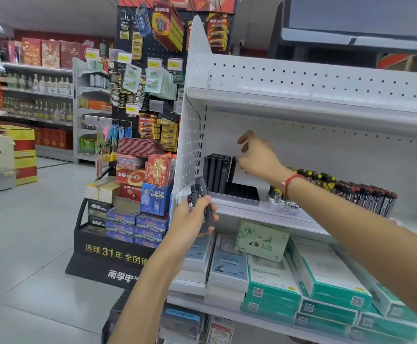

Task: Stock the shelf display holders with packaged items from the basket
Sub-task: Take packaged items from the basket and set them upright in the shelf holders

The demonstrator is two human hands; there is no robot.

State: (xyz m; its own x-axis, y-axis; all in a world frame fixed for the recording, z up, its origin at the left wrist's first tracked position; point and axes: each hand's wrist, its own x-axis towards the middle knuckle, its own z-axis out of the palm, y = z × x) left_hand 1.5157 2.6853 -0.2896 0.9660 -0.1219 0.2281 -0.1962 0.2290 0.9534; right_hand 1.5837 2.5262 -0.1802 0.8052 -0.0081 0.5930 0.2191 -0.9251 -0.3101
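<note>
A black display holder tray [242, 191] stands on the white shelf [252, 209], with a row of black lighters [216, 170] upright at its left end. My right hand [257, 157] reaches over the tray and pinches the top of a black lighter [234, 167] beside that row. My left hand [192, 216] hovers in front of the shelf edge and grips a small bunch of black lighters [198, 192] with white print. No basket is in view.
More lighters [351, 189] in dark patterned sleeves fill the shelf to the right. Boxed cables and a green box [262, 240] lie on the shelf below. A battery display stand [143, 145] rises just left of the shelf's perforated side panel [190, 135].
</note>
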